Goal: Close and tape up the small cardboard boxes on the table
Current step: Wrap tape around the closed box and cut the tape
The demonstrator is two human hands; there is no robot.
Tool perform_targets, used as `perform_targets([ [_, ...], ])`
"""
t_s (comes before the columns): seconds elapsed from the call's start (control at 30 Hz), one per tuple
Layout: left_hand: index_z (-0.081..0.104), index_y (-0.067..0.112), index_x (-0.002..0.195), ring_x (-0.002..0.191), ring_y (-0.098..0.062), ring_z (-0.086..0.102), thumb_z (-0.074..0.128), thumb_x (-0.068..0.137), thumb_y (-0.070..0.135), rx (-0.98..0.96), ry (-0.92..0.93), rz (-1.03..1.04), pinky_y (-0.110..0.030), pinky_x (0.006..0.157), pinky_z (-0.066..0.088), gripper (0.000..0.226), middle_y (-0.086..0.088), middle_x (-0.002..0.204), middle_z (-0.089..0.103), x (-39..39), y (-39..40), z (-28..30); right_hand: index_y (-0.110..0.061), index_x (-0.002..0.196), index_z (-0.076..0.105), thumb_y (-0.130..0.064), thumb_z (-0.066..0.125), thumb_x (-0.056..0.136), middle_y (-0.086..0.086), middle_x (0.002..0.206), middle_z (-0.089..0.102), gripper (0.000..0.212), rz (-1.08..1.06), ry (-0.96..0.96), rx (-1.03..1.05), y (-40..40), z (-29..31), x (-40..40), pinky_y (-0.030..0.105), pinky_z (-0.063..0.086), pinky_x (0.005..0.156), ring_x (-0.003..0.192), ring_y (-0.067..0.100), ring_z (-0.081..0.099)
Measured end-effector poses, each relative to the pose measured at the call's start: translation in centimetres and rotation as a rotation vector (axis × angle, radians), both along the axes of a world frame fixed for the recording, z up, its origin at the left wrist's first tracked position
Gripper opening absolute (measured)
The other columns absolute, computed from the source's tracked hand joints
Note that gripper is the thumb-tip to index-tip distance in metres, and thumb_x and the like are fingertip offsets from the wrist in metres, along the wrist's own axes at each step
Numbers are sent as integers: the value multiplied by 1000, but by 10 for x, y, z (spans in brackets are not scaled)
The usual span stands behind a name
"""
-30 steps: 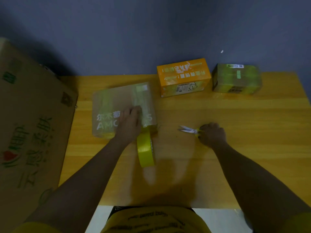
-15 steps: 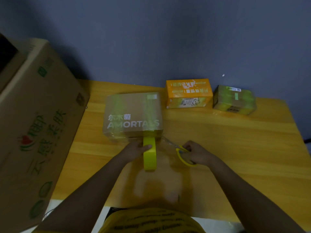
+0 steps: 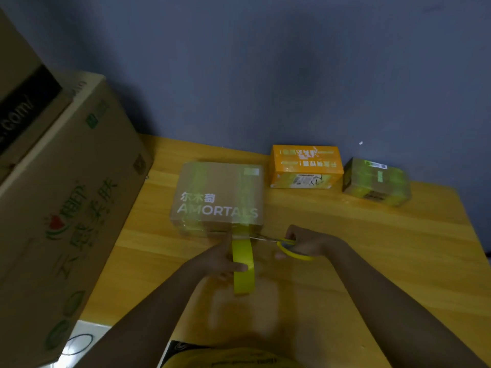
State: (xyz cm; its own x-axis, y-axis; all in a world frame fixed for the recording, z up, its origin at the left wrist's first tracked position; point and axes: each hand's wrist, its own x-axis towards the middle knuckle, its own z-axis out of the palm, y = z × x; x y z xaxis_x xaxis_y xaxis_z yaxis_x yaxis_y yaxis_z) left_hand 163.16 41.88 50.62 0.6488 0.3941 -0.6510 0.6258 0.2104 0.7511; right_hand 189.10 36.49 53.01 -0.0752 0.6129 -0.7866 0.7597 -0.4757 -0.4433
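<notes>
Scissors (image 3: 288, 245) in the right hand (image 3: 309, 244) should snip taut tape beside the centre-frame box (image 3: 218, 197) while the left hand (image 3: 220, 258) grips the roll (image 3: 243, 269).

Your wooden table (image 3: 372, 261): brown AMORTALS box (image 3: 218, 197) flat on it, just beyond your hands. Orange box (image 3: 305, 166) farther back, beyond your right hand. Tape-wrapped box (image 3: 377, 181) beside it, farther right. Large carton (image 3: 66, 208) past your left hand, at table's left edge.

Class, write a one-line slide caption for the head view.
Left hand holds yellow tape roll; right hand scissors it at the box.
</notes>
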Motion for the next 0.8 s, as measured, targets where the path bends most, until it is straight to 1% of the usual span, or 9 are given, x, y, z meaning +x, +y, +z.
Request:
perform_targets([
  [0.07,-15,37,148,80,-11,68,76,81,26,-36,15,-36,-24,57,51,113,2,98,62,-2,0,-2,-18,87,37,-48,52,95,6,92,38,34,15,-3,-14,7,5,2,34,24,64,68,18,30],
  [0.13,-21,34,148,79,-12,67,76,81,27,-56,39,-5,-25,59,52,118,0,100,62,-4,3,-2,-13,85,37,-52,60,89,10,84,34,46,60,9,-47,11,9,4,29,25,56,61,16,27],
  [0.23,-19,31,150,75,-6,66,74,83,26,-73,47,18,-22,59,52,115,6,97,59,-3,7,2,-10,84,38,-58,65,81,6,75,29,55,109,38,-56,12,8,4,31,24,57,59,15,24],
  [0.37,-13,30,151,64,1,65,74,83,23,-20,16,1,-19,55,50,110,6,87,61,1,9,3,-15,54,30,-55,66,83,9,59,19,61,91,162,-10,15,-1,-2,37,22,64,53,20,16],
  [0.5,-11,35,149,65,3,65,76,81,25,16,0,-13,-19,57,52,110,3,88,62,-1,9,1,-16,60,35,-54,68,82,10,69,27,55,106,103,-48,27,-7,-8,32,24,60,56,17,23],
  [0.57,-8,34,150,65,1,65,76,81,25,30,2,10,-19,57,52,109,3,87,63,-1,10,-1,-15,62,38,-54,70,80,7,67,30,53,126,89,-52,33,-9,-11,33,24,61,57,16,25],
  [0.7,7,27,150,65,2,65,76,81,19,57,-13,17,-20,57,53,98,7,87,61,2,14,1,-14,83,50,-53,76,74,2,82,47,48,133,12,-6,43,-13,-15,29,32,59,71,14,43],
  [0.77,10,23,150,62,5,65,75,82,16,55,-16,18,-17,54,52,94,11,86,60,4,17,0,-18,77,47,-46,78,75,-1,81,48,42,124,-32,61,45,-17,-13,29,33,61,73,16,45],
  [0.8,10,23,150,61,5,65,75,82,15,55,-4,12,-17,54,52,95,12,83,59,4,19,0,-20,73,44,-43,74,81,-1,79,46,39,181,-93,87,44,-19,-11,30,33,62,70,16,43],
])
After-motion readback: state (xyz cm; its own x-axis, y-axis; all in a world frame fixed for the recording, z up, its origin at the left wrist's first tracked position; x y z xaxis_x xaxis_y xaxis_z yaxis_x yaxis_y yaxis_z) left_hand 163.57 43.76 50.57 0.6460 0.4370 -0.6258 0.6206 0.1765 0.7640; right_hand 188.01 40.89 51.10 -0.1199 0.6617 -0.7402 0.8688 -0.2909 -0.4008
